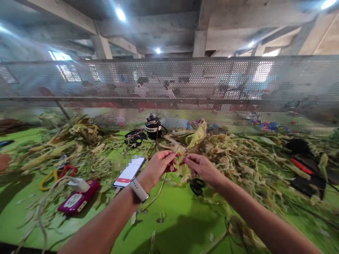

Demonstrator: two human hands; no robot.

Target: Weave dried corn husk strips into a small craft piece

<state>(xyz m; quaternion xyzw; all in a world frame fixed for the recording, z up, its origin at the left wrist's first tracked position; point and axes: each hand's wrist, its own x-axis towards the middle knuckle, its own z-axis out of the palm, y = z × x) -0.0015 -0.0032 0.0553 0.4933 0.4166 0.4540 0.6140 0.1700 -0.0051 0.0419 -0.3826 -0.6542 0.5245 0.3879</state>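
The left hand (162,163) and right hand (200,165) were pinching a pale strip (183,173), probably dried husk, between them above the green worktop (169,211). Work on it looked underway, not finished; loose husks (233,151) lay heaped beyond and to the right, with black scissors (197,186) just below the right hand.

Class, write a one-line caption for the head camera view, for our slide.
Two bare hands pinch a pale yellow-green strip of husk above a bright green table.
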